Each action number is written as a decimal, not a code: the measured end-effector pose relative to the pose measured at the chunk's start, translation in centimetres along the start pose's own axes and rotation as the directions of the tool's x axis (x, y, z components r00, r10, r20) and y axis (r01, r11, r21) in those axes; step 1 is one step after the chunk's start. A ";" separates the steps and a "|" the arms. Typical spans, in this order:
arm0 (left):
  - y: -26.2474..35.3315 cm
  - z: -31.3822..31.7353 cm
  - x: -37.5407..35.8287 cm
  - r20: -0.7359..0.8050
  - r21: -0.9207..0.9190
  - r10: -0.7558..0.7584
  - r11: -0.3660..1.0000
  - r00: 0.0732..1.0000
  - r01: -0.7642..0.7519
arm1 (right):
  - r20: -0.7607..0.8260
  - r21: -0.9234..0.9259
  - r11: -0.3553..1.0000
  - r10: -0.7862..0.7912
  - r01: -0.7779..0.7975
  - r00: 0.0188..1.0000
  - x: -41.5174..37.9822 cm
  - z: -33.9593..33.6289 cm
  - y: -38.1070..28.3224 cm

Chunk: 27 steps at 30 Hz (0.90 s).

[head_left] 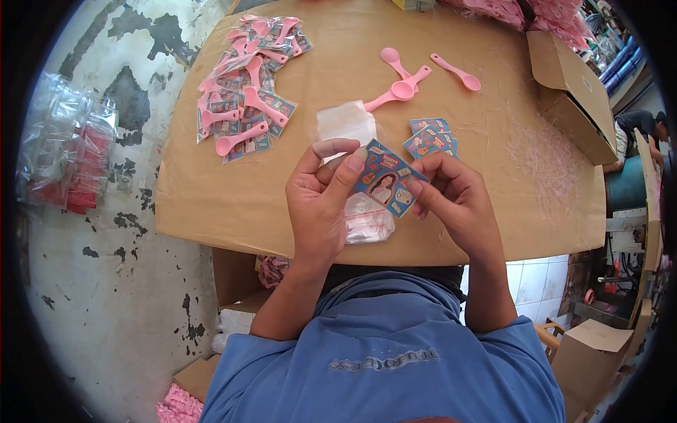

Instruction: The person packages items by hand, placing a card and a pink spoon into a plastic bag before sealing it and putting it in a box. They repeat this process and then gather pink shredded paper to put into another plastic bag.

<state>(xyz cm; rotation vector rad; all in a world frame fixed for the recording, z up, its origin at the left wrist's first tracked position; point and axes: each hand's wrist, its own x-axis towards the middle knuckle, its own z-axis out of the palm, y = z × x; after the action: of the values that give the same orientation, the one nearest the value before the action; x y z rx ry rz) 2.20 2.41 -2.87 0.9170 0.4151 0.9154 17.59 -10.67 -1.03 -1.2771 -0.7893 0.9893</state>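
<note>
Over the front of the table, my left hand (pixel 324 190) and my right hand (pixel 455 201) pinch a blue printed card (pixel 384 180) between thumbs and fingers, one at each side. Just behind my left hand lies a stack of clear plastic bags (pixel 345 123). More clear bags (pixel 370 224) with a pinkish strip rest under the card near the table edge. A small pile of the same cards (pixel 431 135) sits beyond my right hand. Farther back are loose pink spoons, one (pixel 457 72) apart and others (pixel 402 89) overlapping.
At the table's left is a heap of bagged pink spoons with cards (pixel 247 84). An open cardboard box (pixel 571 99) stands at the right edge beside thin plastic shreds (pixel 553 166). Plastic packs (pixel 70 141) hang at far left. Another person (pixel 638 130) bends down at far right.
</note>
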 end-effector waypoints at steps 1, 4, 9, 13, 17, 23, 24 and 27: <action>-0.1 -0.1 0.0 0.026 -0.005 0.001 1.000 1.000 -0.001 | -0.033 0.040 0.999 -0.016 0.018 0.999 0.2 0.2 0.1; 0.0 0.7 -0.2 -0.038 -0.029 -0.002 1.000 0.999 0.001 | -0.101 0.117 0.991 -0.046 0.058 0.994 0.5 0.5 0.5; 0.2 0.3 0.0 -0.083 -0.093 0.017 0.995 0.996 -0.025 | -0.129 0.122 0.988 -0.080 0.096 0.988 0.3 0.4 1.1; -0.2 1.1 -0.3 -0.090 -0.113 -0.019 0.994 0.996 0.008 | -0.169 0.170 0.978 -0.095 0.124 0.981 0.5 1.1 1.2; -1.1 1.6 -0.8 -0.009 -0.111 -0.051 0.993 0.999 0.050 | -0.195 0.172 0.963 -0.173 0.208 0.965 0.6 2.2 1.6; -0.9 2.9 -1.5 0.063 0.025 -0.026 0.999 0.998 0.024 | -0.276 0.180 0.942 -0.229 0.285 0.933 -0.1 2.8 1.5; -1.1 3.2 -1.5 0.096 0.016 0.010 1.000 0.995 -0.012 | -0.279 0.180 0.936 -0.247 0.303 0.928 -0.2 2.8 1.5; -1.3 3.9 -1.5 0.157 -0.053 0.061 0.997 0.986 -0.054 | -0.211 0.232 0.951 -0.155 0.203 0.965 -0.9 2.3 0.8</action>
<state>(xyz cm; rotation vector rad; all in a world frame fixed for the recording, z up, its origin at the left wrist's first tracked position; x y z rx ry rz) 4.56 -1.12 -1.87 0.9542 0.2304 0.8940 15.05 -10.53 -1.42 -1.0420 -0.5991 0.7795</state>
